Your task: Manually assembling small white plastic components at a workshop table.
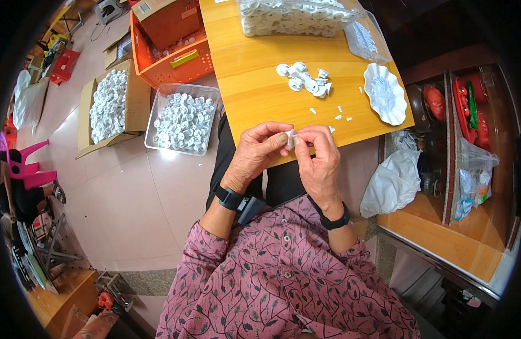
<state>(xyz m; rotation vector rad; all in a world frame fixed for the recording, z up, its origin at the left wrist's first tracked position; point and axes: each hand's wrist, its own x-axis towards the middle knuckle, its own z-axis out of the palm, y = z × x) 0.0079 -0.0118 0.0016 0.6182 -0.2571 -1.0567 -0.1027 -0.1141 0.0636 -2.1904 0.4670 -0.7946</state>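
Observation:
Both of my hands meet just over the near edge of a wooden table [255,85]. My left hand [254,153] and my right hand [318,158] pinch one small white plastic part [291,138] between their fingertips. A short way up the table lies a small heap of similar white round parts [303,78], with a few tiny white bits [339,113] scattered beside it. A dark band sits on each wrist.
A white scalloped dish [383,93] sits at the table's right edge, with clear bags of white parts [294,17] at the far end. On the floor to the left stand a clear tub [183,118], a cardboard box [109,107] of white parts and an orange crate [170,45]. A white bag [391,183] hangs right.

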